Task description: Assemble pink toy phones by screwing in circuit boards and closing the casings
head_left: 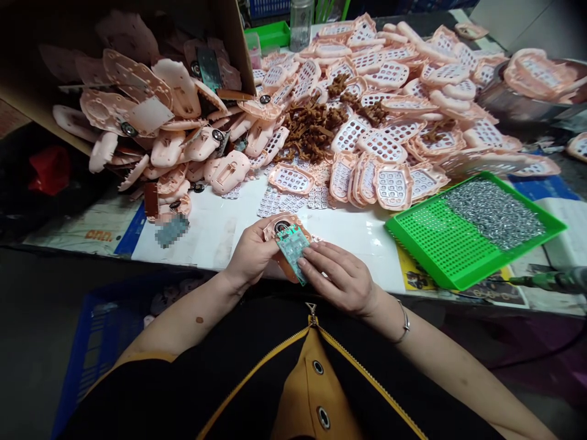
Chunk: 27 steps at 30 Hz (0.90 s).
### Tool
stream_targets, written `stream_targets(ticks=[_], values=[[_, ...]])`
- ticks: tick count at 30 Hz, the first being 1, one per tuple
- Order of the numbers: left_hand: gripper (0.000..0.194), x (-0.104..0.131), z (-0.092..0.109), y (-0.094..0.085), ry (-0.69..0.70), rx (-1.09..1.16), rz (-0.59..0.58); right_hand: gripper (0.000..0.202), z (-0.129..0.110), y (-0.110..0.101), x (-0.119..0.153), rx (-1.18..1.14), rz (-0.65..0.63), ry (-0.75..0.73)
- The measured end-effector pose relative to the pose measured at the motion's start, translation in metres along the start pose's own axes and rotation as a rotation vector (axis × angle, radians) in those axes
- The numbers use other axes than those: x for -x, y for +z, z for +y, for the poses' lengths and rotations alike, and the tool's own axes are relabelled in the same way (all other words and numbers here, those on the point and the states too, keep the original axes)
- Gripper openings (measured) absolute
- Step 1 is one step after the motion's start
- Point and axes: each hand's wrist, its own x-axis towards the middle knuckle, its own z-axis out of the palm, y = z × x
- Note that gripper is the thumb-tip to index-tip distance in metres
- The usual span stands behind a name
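Observation:
Close to the table's front edge, my left hand point(250, 253) grips a pink plastic shell point(285, 217) by its left side, thumb on top. A round black speaker sits at the shell's far end. Over the shell lies a green circuit board point(293, 249), tilted, with wires near the speaker. From the right, my right hand point(342, 275) has its fingers closed on the board's edge; its thumb is hidden underneath. Just beyond are pink keypad covers point(291, 179) with white rubber keys and loose keypad sheets point(280, 203).
A green tray point(424, 256) of small screws stands at right, with an electric screwdriver point(548, 280) beside it. Pink shells spill from a cardboard box point(246, 46) at left. Small brown parts point(309, 131) lie among piled covers. A metal pot point(499, 98) holds more; a blue crate point(98, 330) is below.

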Motion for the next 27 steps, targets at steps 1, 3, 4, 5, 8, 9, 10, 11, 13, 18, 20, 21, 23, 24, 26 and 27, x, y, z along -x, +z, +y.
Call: stream_targets(ticks=[1,3,4,5,8,9,10,11,13,18,20,21,23,24,26,27], values=[[0.045,-0.0001,0.0001,0.0001,-0.004,0.005,0.003,0.017,0.0000,0.0004,0.0006,-0.004,-0.001,0.002],[0.046,-0.0003,0.0004,0.0001,-0.011,0.015,0.002,0.017,0.0000,0.0008,0.0012,-0.009,0.002,0.002],[0.046,-0.0003,0.0004,0.0001,-0.017,0.016,-0.002,0.017,-0.0001,0.0009,0.0014,-0.009,0.003,-0.003],[0.046,-0.0003,0.0002,0.0001,-0.022,0.014,-0.006,0.017,-0.0002,0.0011,0.0016,-0.010,0.003,-0.009],[0.044,0.0000,-0.0010,-0.0005,-0.015,0.010,-0.005,0.020,-0.0008,0.0020,0.0033,-0.039,0.010,0.008],[0.044,0.0002,-0.0015,-0.0009,-0.008,0.008,-0.008,0.022,-0.0010,0.0027,0.0041,-0.057,0.009,0.026],[0.043,0.0005,-0.0020,-0.0013,0.001,0.005,-0.013,0.023,-0.0013,0.0034,0.0049,-0.077,0.008,0.044],[0.043,0.0007,-0.0022,-0.0017,0.009,0.002,-0.021,0.025,-0.0015,0.0042,0.0055,-0.095,0.008,0.062],[0.041,0.0011,-0.0018,-0.0021,0.022,-0.005,-0.037,0.026,-0.0016,0.0056,0.0062,-0.124,0.011,0.086],[0.037,0.0013,0.0024,0.0005,0.052,0.016,-0.022,0.023,-0.0015,0.0075,0.0041,-0.141,0.020,0.090],[0.036,0.0015,0.0028,0.0019,0.060,0.035,-0.020,0.022,-0.0021,0.0077,0.0035,-0.135,0.020,0.091],[0.035,0.0016,0.0025,0.0022,0.060,0.038,-0.024,0.023,-0.0026,0.0078,0.0034,-0.133,0.019,0.097],[0.036,0.0019,0.0013,0.0015,0.060,0.028,-0.035,0.025,-0.0035,0.0081,0.0038,-0.133,0.013,0.115],[0.037,0.0020,0.0006,0.0004,0.064,0.014,-0.041,0.026,-0.0040,0.0083,0.0041,-0.135,0.012,0.124],[0.040,0.0019,0.0000,-0.0026,0.084,-0.033,-0.048,0.027,-0.0049,0.0088,0.0048,-0.139,0.005,0.129],[0.041,0.0017,0.0002,-0.0043,0.093,-0.060,-0.052,0.028,-0.0052,0.0091,0.0051,-0.141,0.001,0.127]])
